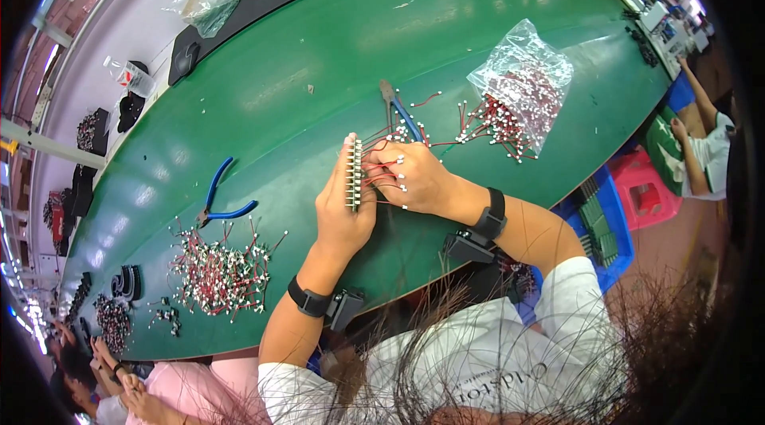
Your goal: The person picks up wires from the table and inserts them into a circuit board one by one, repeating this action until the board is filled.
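My left hand [339, 214] grips a narrow circuit board strip [354, 176] on its edge, a row of small pale parts along it. Against the strip's right side, my right hand [428, 180] is closed around short red and black wires [386, 177] with white plug ends sticking out between the fingers. Whether any wire end touches the board is hidden by the fingers. Just beyond my right hand lie blue-handled pliers [406, 119] among loose wires. To the left rest spread blue-handled cutters [215, 195], beside a heap of red and black wires with white plugs [221, 272].
On the green table [303, 122], a clear plastic bag [530, 66] spills more wires at right. Blue crates [617, 242] and a pink stool [644, 190] stand off the table's right edge. Co-workers sit at lower left and far right. Small black parts [165, 316] lie at lower left.
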Available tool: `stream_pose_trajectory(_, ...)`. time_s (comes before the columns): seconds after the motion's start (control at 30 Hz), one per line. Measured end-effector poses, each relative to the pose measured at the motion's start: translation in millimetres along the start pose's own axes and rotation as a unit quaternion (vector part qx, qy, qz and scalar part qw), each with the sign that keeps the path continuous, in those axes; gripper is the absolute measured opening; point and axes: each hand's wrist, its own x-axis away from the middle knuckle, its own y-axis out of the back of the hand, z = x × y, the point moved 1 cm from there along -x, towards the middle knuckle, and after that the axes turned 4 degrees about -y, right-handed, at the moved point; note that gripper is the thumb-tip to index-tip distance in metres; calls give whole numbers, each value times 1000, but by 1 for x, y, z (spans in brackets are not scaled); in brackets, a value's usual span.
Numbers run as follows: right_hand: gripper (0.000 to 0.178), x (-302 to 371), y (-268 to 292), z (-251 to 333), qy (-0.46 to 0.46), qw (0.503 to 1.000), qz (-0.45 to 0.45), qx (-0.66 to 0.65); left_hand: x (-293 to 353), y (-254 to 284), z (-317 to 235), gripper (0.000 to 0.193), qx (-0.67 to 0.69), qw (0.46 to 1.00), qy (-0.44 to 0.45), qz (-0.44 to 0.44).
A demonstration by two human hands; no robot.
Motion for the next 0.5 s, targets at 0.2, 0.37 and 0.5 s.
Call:
stream_pose_trajectory(0.2, 21, -5, -3, 1, 13, 1000, -13, 17, 4, -1, 8, 56, 38, 998, 35, -24)
stream_pose_trajectory(0.37, 14, -12, 12, 11, -81, 994, 64, 20, -1, 5, 12, 48, 146, 971, 127, -142)
stream_pose_trajectory(0.5, 12, -21, 27, -11, -32, 998, -49, -16, -1, 17, 26, 44, 188, 950, 163, -189)
